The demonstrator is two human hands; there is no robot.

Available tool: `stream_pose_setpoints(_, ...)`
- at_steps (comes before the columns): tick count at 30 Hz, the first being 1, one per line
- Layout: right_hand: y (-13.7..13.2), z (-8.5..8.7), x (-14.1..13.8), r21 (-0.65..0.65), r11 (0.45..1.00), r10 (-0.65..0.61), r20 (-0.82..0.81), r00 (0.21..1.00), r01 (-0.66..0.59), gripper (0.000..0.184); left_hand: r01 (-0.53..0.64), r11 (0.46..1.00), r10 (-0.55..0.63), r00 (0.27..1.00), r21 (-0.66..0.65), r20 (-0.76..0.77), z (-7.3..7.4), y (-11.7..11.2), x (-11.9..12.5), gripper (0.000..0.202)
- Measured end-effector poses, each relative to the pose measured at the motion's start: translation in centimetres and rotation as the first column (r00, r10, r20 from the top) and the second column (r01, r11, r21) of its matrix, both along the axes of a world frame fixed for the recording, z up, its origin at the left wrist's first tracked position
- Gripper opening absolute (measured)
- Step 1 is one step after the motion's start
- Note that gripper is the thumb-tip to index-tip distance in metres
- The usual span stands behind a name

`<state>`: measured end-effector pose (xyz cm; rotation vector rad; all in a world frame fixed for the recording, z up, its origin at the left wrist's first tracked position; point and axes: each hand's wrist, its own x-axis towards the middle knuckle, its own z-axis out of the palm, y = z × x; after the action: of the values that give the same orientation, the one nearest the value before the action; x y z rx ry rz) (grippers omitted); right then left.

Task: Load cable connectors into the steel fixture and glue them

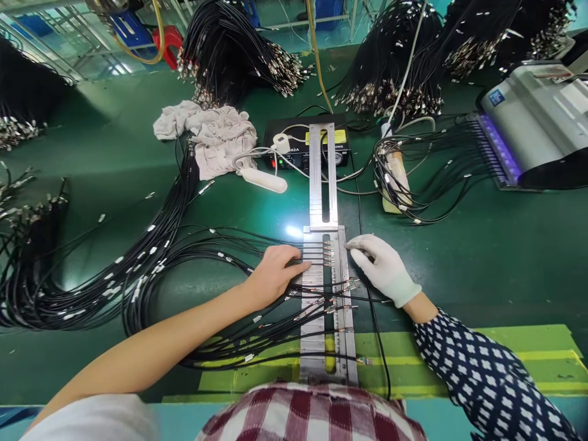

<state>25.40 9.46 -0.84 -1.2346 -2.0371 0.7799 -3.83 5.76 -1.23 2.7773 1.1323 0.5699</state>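
A long slotted metal fixture (340, 306) lies across the mat, with several thin black cables (261, 230) laid over it. Small metal connectors (327, 252) line up in its upper slots, while lower cable ends stick out loosely past its right side. My bare left hand (277, 274) rests at the fixture's left edge, thumb and forefinger closed around a black cable near the upper slots. On the opposite edge, my white-gloved right hand (383, 264) has its fingertips pinched together against the metal. Whatever is between those fingertips is too small to make out.
Behind the fixture sit a black control box (298, 160), a lit white lamp (264, 180) and crumpled cloths (225, 141). A silver machine with violet light (542, 131) stands right, cables running into it. Cable bundles (229, 49) line the back; another bundle (32, 275) lies left.
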Motion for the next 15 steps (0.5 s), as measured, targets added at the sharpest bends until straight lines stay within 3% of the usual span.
stream_pose_setpoints(5, 0.1, 0.0, -0.1, -0.025, 0.999, -0.026, 0.015, 1.0, 0.026, 0.018, -0.052, 0.998, 0.058, 0.99, 0.046, -0.129, 0.2, -1.0, -0.2, 0.041)
stream_pose_setpoints(12, 0.2, -0.6, 0.3, -0.004, 1.0, -0.027, -0.012, 1.0, 0.027, 0.02, 0.014, 0.989, -0.028, 0.995, -0.147, -0.096, 1.5, -2.4, -0.7, 0.027)
stream_pose_setpoints(15, 0.3, -0.8, 0.3, 0.012, 1.0, -0.018, -0.013, 1.0, 0.018, 0.021, -0.05, 0.991, 0.025, 0.981, -0.127, -0.192, 1.5, -3.5, -1.4, 0.025)
